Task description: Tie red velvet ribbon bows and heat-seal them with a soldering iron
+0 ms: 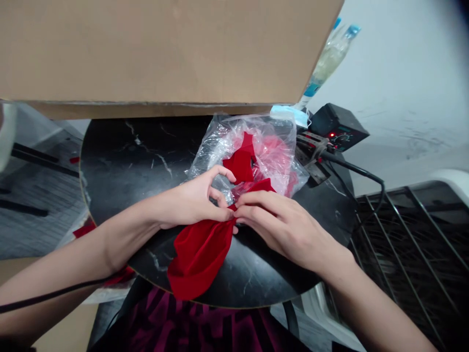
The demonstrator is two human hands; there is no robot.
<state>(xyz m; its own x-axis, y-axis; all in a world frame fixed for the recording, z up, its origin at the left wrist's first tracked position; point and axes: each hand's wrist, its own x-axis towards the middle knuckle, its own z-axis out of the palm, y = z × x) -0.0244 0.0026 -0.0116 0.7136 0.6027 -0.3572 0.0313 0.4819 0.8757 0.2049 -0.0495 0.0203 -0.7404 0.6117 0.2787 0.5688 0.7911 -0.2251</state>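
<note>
1. Head view, centre: the red cloth (201, 259) is gathered at your fingertips; its loose end spreads toward you over the near edge of the black round table (120, 166).
2. Your left hand (201, 195): thumb against the gathered part, index finger arched away; whether the hidden fingers grip cannot be told.
3. Your right hand (289, 227): fingertips closed together, pinching the cloth at the gather.
4. Just beyond your hands: a clear plastic bag (208, 146), with a red scrap (238, 166) at its middle.
5. Behind: a cardboard box (157, 54); to the right, a black control box (339, 127) with a lit red lamp.
</note>
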